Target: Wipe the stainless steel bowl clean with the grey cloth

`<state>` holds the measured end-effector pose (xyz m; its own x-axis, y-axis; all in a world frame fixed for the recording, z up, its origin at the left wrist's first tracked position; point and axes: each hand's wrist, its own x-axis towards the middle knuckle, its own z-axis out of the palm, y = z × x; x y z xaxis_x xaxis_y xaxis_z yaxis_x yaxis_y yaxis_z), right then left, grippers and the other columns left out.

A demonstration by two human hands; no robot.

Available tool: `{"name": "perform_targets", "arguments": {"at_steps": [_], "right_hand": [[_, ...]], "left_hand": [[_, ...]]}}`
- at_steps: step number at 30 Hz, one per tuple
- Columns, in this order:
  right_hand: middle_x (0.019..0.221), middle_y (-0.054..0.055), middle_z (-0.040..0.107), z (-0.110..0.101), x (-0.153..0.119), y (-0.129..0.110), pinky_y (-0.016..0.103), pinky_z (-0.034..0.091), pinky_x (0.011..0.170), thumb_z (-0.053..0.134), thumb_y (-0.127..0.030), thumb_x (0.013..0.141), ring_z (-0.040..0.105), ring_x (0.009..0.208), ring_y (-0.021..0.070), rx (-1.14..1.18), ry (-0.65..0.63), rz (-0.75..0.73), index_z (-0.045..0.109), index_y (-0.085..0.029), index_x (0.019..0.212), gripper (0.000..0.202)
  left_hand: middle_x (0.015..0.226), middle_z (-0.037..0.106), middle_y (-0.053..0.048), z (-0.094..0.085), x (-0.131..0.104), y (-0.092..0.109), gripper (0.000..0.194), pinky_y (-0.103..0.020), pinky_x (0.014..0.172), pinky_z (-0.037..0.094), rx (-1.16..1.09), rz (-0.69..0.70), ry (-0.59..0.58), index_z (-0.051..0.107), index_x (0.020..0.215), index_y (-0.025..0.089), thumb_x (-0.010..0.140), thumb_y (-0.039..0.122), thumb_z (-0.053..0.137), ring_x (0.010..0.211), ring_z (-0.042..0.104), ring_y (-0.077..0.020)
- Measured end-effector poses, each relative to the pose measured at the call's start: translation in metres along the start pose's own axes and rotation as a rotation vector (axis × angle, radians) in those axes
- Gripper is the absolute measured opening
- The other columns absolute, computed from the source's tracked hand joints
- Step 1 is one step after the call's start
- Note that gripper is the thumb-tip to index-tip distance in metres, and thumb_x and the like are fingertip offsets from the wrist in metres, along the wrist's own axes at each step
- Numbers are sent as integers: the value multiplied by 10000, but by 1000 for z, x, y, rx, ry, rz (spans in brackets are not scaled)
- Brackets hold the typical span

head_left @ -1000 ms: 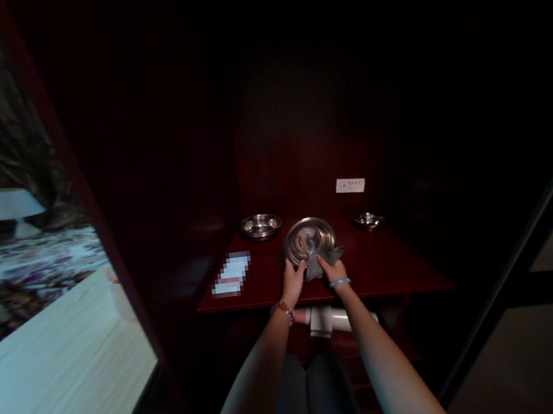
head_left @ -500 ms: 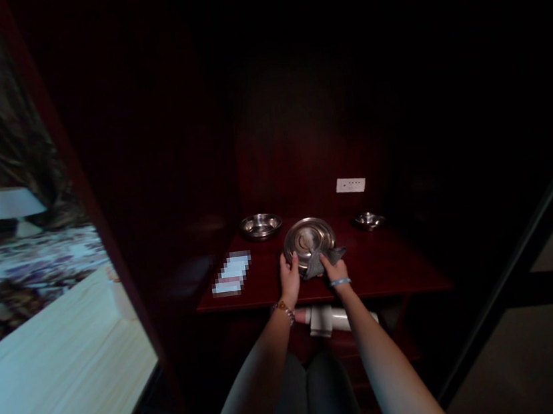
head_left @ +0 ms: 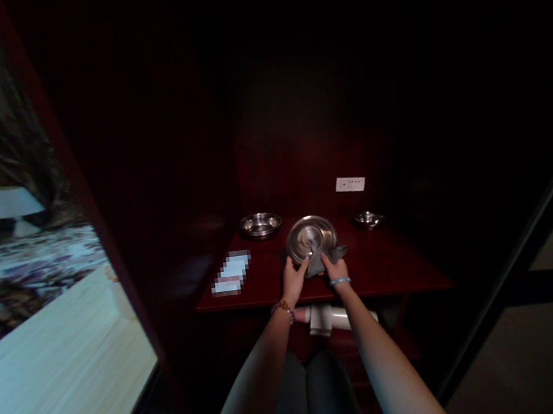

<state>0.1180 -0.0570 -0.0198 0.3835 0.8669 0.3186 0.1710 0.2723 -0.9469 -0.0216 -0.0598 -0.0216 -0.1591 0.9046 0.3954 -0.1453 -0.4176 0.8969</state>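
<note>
A round, shiny metal bowl (head_left: 305, 234) is tilted up between my hands over the dark red desk (head_left: 385, 267), its circular base ring showing. My left hand (head_left: 294, 280) grips its lower left rim, thumb on the near face. My right hand (head_left: 335, 269) is closed on a grey cloth (head_left: 318, 264) pressed against the bowl's lower edge; the cloth's end sticks out to the right. Fingers behind the bowl and cloth are hidden.
A wide metal bowl (head_left: 261, 226) stands at the back left, a smaller one (head_left: 369, 220) at the back right. A blurred-out pale rectangle (head_left: 233, 273) lies at left. The wall has a white socket (head_left: 350, 184). Below the desktop lies a white roll-like object (head_left: 340, 318).
The bowl has turned and shifted slightly right in my hands. My left thumb has moved right along its face, nearer the cloth. My right hand stays almost in place.
</note>
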Motion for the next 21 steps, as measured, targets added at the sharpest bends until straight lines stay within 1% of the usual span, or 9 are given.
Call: {"name": "perform_targets", "arguments": {"at_steps": [3, 7, 10, 15, 21], "right_hand": [[781, 89, 765, 2, -2, -3, 255, 594, 597, 704, -472, 704, 745, 746, 238, 46, -2, 65, 734, -119, 843, 380], [704, 72, 748, 4, -4, -4, 233, 579, 515, 690, -446, 729, 732, 631, 216, 43, -47, 67, 727, -128, 784, 325], [668, 68, 738, 3, -5, -5, 243, 570, 480, 681, -454, 744, 716, 568, 213, 10, -61, 73, 727, -132, 773, 327], [646, 75, 735, 1, -5, -6, 251, 570, 492, 685, -433, 755, 710, 549, 218, -52, -54, 48, 736, -124, 777, 315], [597, 63, 717, 3, -3, -1, 267, 573, 493, 680, -456, 760, 708, 544, 222, -43, -100, 64, 741, -129, 806, 336]], "left_hand": [[1159, 689, -125, -1, 0, -4, 445, -365, 990, 466, 56, 7, -6, 571, 1138, 171, 766, 359, 728, 1076, 648, -228], [1184, 674, -132, -2, 0, -5, 376, -359, 976, 467, 114, 29, 19, 549, 1152, 166, 813, 291, 654, 1069, 644, -218], [1159, 682, -124, -2, 0, -3, 351, -364, 982, 459, 144, 35, 19, 546, 1146, 169, 815, 250, 630, 1058, 644, -213], [1157, 680, -126, -3, 0, -3, 350, -376, 992, 455, 129, 37, 22, 547, 1147, 161, 809, 222, 610, 1076, 637, -218], [1195, 663, -125, -3, 1, -5, 363, -382, 1029, 438, 90, 46, 48, 541, 1175, 161, 822, 227, 590, 1111, 625, -221]]}}
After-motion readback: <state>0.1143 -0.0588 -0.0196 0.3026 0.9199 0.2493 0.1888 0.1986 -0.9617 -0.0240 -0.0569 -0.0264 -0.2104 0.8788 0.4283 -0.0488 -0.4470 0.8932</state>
